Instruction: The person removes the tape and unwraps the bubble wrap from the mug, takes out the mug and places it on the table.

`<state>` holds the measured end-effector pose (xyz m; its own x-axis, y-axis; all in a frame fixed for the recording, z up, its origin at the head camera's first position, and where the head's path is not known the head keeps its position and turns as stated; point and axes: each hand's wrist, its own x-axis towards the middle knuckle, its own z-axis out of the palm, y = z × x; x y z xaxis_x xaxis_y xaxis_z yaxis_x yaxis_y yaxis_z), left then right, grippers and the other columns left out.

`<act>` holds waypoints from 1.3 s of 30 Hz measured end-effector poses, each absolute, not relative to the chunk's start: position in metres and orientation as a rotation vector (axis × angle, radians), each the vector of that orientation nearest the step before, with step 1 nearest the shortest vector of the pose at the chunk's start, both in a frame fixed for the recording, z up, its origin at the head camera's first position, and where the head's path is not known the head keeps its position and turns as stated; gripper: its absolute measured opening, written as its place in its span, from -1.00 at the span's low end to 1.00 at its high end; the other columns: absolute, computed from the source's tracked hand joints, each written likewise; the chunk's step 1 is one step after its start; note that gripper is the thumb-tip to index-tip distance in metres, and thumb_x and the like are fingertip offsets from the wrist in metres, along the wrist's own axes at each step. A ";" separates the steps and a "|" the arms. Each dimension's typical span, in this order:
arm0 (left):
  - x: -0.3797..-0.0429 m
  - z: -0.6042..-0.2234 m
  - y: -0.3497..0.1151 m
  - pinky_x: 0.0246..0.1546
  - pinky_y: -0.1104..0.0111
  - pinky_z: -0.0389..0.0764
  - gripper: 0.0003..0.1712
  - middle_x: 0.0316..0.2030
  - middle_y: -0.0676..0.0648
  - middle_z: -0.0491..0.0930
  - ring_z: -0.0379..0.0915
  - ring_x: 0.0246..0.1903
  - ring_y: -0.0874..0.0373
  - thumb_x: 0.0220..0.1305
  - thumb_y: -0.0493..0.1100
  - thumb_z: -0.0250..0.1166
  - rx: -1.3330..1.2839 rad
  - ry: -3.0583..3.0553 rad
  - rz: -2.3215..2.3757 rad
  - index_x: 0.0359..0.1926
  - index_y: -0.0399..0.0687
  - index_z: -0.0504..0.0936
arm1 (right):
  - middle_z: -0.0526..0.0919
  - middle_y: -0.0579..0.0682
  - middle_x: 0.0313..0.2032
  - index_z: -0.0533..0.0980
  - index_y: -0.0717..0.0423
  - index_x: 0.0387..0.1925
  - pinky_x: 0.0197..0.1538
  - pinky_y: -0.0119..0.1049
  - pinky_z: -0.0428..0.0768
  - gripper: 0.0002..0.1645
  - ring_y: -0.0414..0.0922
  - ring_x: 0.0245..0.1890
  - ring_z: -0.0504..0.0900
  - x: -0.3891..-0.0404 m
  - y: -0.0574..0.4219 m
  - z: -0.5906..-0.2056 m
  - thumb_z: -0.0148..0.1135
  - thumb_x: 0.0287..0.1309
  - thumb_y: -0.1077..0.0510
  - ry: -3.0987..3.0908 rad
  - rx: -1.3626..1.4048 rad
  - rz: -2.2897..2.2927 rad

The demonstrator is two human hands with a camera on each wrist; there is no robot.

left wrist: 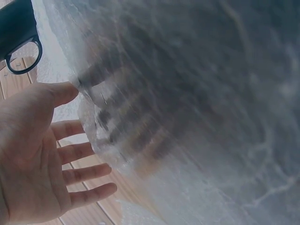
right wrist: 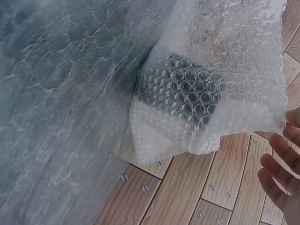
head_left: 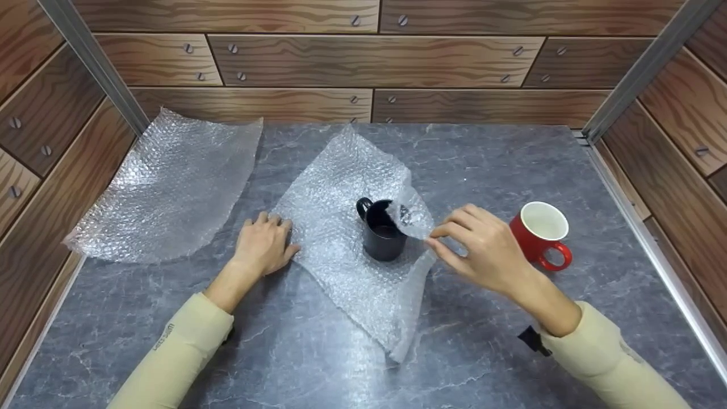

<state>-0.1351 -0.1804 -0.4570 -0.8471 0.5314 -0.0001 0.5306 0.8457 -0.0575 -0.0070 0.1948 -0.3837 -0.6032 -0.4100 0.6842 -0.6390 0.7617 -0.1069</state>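
Observation:
A black mug [head_left: 383, 241] stands upright on a sheet of bubble wrap [head_left: 335, 267], its handle toward the back left. The right hand [head_left: 483, 247] pinches the sheet's right corner between thumb and forefinger and holds it raised beside the mug. In the right wrist view, the mug shows dark through the lifted bubble wrap [right wrist: 253, 56]. The left hand [head_left: 263, 244] rests at the sheet's left edge with its fingers spread. The left wrist view shows its thumb touching the wrap's edge and the black mug [left wrist: 16, 23] beyond.
A red mug [head_left: 531, 233] with a white inside stands right of the right hand, partly hidden by it. A second bubble wrap sheet [head_left: 187, 187] lies flat at the back left. Wood-patterned panels [head_left: 375, 57] and metal rails [head_left: 653, 68] border the grey marbled table [head_left: 272, 346].

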 end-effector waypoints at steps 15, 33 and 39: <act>-0.136 -0.458 -0.180 0.03 -0.15 0.66 -0.35 0.08 -0.31 0.69 0.56 0.13 -0.28 0.40 0.24 0.31 -0.862 -2.983 0.079 0.18 -0.22 0.61 | 0.74 -0.08 -0.41 0.74 0.01 -0.37 -0.25 -0.14 0.61 -0.89 -0.07 -0.32 0.63 -0.001 0.217 -0.384 0.51 0.18 0.07 -2.351 0.709 0.398; -0.135 -0.458 -0.182 0.00 -0.14 0.67 -0.38 0.05 -0.31 0.70 0.57 0.10 -0.28 0.39 0.21 0.33 -0.867 -2.958 0.062 0.15 -0.23 0.63 | 0.71 -0.06 -0.26 0.73 -0.03 -0.32 -0.23 -0.27 0.61 -0.75 -0.11 -0.23 0.62 0.002 0.225 -0.396 0.68 -0.06 0.19 -2.404 0.811 0.342; -0.135 -0.458 -0.181 0.02 -0.14 0.67 -0.35 0.07 -0.31 0.69 0.57 0.11 -0.29 0.40 0.23 0.32 -0.865 -2.974 0.055 0.18 -0.22 0.62 | 0.80 -0.04 -0.14 0.74 -0.02 -0.27 -0.05 -0.21 0.67 -0.69 -0.06 -0.10 0.69 0.002 0.228 -0.401 0.68 -0.09 0.25 -2.416 0.865 0.348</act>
<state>-0.1353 -0.1811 -0.4582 -0.8432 0.5367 0.0326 0.5351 0.8435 -0.0465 0.0022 0.2282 -0.4014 -0.6448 -0.5065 0.5724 -0.6476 0.7598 -0.0571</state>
